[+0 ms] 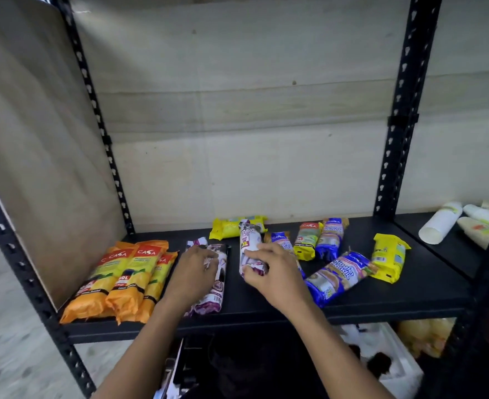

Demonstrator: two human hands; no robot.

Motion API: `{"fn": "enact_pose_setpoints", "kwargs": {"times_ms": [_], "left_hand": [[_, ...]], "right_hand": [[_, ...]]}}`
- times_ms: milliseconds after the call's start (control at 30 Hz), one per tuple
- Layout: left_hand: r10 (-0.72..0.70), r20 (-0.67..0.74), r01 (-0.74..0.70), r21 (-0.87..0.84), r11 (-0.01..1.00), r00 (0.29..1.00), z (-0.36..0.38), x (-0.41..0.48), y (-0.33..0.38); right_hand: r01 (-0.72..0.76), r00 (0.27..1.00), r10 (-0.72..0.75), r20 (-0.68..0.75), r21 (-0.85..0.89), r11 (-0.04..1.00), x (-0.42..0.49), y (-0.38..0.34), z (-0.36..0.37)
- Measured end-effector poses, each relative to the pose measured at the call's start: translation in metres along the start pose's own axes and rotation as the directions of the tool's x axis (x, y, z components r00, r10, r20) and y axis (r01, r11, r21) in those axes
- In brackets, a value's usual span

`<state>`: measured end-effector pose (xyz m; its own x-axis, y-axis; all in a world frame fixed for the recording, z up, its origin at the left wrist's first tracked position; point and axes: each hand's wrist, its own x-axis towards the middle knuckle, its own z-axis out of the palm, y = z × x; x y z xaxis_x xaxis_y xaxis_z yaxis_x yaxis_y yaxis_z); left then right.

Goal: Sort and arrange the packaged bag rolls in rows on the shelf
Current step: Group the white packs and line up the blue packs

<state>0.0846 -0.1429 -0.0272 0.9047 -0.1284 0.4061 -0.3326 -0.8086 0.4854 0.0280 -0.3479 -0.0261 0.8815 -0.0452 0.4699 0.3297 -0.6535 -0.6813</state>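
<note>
Head view: the right hand (269,272) has thumb and fingers curled round the near end of a white-and-purple roll (249,246), which points away toward the back wall, near the middle of the black shelf (410,295). Just to its left, the left hand (194,272) lies over two purple-and-white rolls (216,286) that rest side by side on the shelf. Its fingers are bent down onto them, but I cannot tell whether they truly grasp. Further left, three orange rolls (122,277) sit packed together in a row against the side board. Behind the held roll a yellow pack (229,227) lies crosswise at the back. To the right of the right hand a large blue roll (338,275) lies aslant. Beyond it are a smaller blue roll (331,237) and a yellow-and-red pack (306,240) side by side. Another yellow roll (388,257) lies apart toward the right post. White paper cups (439,223) lie on the neighbouring shelf.
</note>
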Motion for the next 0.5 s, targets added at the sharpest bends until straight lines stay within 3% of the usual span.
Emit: {"fn": "enact_pose_setpoints", "kwargs": {"times_ms": [167,367,500], "left_hand": [[-0.027,0.000,0.027,-0.034,0.999,1.000,-0.005,-0.008,-0.016],[-0.181,-0.037,0.160,-0.321,0.934,0.983,-0.019,-0.021,-0.009],[-0.288,0.025,0.269,-0.445,0.854,0.957,-0.021,-0.021,-0.019]], "right_hand": [[0.045,0.997,-0.047,0.054,0.034,0.998,-0.010,-0.014,0.029],[0.082,0.993,-0.085,0.087,0.037,0.996,-0.007,-0.040,0.054],[0.106,0.989,-0.108,0.097,0.030,0.994,-0.006,-0.052,0.067]]}}
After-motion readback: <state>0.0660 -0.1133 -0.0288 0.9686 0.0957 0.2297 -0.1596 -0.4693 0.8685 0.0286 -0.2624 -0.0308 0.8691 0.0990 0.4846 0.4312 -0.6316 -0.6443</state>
